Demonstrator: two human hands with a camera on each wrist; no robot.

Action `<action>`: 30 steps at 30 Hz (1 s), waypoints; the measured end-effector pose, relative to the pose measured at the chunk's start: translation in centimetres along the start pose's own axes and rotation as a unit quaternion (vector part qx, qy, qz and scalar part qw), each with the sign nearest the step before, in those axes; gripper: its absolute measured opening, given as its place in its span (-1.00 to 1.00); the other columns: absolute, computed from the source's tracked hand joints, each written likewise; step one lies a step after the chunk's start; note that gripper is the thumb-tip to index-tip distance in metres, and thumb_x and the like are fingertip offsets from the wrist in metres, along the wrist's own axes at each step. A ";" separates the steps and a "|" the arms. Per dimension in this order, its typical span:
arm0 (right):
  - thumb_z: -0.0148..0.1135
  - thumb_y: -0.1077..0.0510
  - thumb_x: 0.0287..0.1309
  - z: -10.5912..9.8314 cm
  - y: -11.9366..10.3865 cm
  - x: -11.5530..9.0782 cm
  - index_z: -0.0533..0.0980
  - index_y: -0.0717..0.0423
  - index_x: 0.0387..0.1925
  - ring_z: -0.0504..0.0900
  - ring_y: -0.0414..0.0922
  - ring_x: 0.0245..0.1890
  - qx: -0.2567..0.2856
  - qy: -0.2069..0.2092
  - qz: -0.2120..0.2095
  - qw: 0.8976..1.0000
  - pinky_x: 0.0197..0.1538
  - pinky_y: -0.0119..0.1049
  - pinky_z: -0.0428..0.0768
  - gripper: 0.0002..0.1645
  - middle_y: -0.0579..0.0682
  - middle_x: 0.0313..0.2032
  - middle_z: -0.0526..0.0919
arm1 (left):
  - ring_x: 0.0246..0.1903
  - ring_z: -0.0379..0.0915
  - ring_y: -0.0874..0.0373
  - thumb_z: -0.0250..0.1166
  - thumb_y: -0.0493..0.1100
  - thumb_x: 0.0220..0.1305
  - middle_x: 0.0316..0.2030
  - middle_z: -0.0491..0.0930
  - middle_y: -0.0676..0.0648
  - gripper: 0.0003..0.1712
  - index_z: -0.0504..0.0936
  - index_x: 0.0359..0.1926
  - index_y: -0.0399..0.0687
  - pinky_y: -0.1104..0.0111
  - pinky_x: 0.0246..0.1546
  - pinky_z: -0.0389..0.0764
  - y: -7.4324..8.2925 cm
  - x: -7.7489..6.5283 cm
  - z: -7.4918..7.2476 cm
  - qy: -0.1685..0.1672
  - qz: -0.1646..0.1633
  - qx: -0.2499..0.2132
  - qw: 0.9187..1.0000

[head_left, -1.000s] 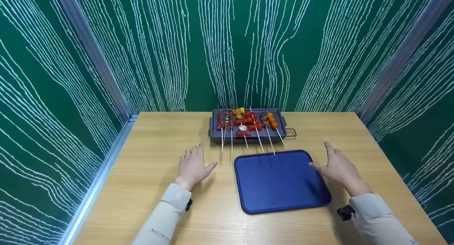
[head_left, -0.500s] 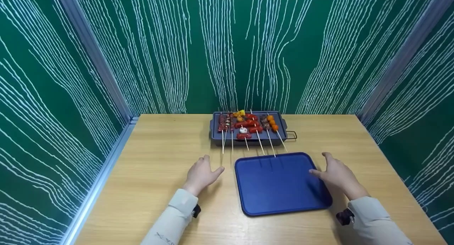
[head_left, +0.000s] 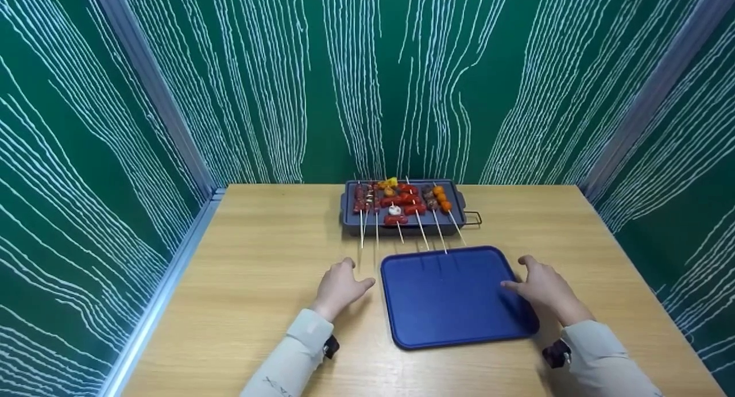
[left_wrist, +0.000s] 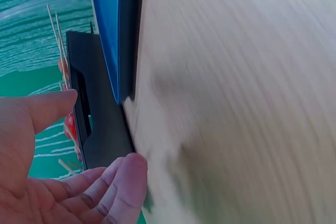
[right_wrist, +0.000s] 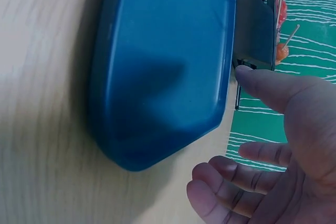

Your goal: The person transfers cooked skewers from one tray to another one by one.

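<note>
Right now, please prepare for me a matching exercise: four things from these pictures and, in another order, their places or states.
Things
1. blue rectangular tray
2. dark grey rectangular grill
3. skewer of round orange pieces
4. black wire handle

Places or states
A. juts from the grill's right end
B. between bare left hand and right hand
C. holds the thin-stick food skewers
D. rightmost among the skewers

Pairs: 1-B, 2-C, 3-D, 4-A

The left grip (left_wrist: 58, 195) hangs near a blue tray (left_wrist: 107, 19) and seemingly a dark grill (left_wrist: 107, 124).
</note>
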State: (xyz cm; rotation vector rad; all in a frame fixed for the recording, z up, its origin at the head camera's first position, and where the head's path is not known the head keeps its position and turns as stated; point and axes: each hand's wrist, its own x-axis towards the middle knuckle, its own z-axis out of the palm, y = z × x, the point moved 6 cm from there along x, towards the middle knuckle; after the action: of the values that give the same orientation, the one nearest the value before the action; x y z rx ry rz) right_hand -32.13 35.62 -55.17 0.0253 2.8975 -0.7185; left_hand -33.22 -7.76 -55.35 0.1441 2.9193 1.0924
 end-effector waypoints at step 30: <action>0.35 0.29 0.33 1.3 0.8 0.7 0.51 0.60 0.07 0.68 0.11 -0.29 -0.017 -0.005 -0.030 0.999 -0.18 0.04 0.73 -0.56 0.39 -0.23 0.72 | -0.76 0.44 0.25 0.56 -0.26 0.25 -0.54 0.59 0.00 -0.41 0.57 0.20 -0.47 0.46 -0.70 0.57 2.5 -0.4 4.5 -0.067 -0.030 -0.111 0.991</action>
State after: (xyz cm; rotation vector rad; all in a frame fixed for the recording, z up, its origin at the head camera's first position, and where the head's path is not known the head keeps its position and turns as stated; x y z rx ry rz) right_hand -32.63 35.66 -56.76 -0.0690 2.9118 -0.6773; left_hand -32.38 -2.97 -57.15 0.1206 2.6443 1.3317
